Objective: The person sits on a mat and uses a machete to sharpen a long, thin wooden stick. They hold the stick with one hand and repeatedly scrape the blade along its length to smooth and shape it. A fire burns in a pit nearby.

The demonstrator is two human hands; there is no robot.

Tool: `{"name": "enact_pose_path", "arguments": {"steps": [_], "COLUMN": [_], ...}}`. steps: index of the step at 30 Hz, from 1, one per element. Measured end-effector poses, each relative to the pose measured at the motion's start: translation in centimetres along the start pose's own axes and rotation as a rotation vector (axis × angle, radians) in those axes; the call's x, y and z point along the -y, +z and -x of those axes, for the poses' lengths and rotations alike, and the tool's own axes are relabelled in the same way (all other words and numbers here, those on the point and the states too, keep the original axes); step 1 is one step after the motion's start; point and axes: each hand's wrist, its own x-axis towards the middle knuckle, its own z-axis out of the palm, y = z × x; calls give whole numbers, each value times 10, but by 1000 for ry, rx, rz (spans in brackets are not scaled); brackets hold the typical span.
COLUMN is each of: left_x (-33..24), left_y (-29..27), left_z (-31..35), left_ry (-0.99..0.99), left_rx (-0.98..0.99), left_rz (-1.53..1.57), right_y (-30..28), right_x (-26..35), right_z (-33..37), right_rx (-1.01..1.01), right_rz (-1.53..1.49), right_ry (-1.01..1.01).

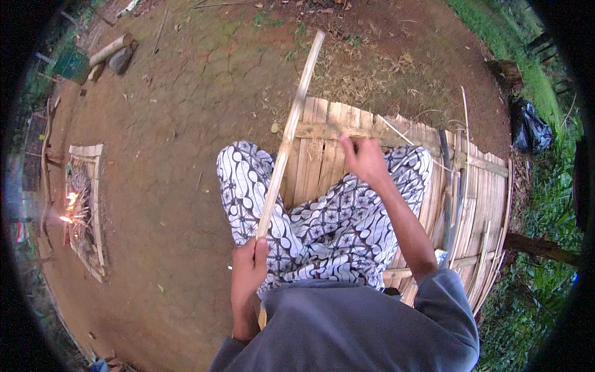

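Note:
A long, pale bamboo strip [290,136] slants up and away across my left leg, its far end beyond the bench edge. Around its lower end, my left hand [250,263] is closed in a firm grip. My right hand [367,160] is held above my lap to the right of the strip, apart from it, with the fingers curled closed. A faint dark smear shows just past the fingers; what they hold is too blurred to make out. Patterned black-and-white cloth [334,232] covers my crossed legs on the slatted bamboo bench [319,158].
Thin shavings [378,77] litter the ground beyond the bench. Dark, long strips [447,180] and thin sticks lie on its right side. A black plastic bag [531,127] sits past its right edge. At far left, a fire [71,208] burns inside a wooden frame [98,211]; a log [111,49] lies farther back.

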Motion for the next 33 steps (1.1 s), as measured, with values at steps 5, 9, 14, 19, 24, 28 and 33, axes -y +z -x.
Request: {"name": "enact_pose_path", "arguments": {"steps": [5,9,14,19,24,28,33], "left_x": [13,-2,9,1,19,16,10], "left_y": [4,1,-6,-17,-6,3,9], "left_z": [13,-8,-13,-1,11,12,0], "left_ry": [-111,-6,-81,-230,-253,-289,-96], "left_rx": [85,22,71,201,272,334,310], "left_rz": [208,22,157,247,267,335,155], "right_y": [-17,-2,3,0,-29,-26,-8], "right_x": [0,14,31,-8,-19,4,21], "right_z": [-6,38,55,13,-27,12,30], "right_rx": [84,298,227,21,35,187,89], "right_rz": [-113,-95,75,200,34,-1,-13], "right_ry": [162,97,-269,-356,207,93,-129]}}
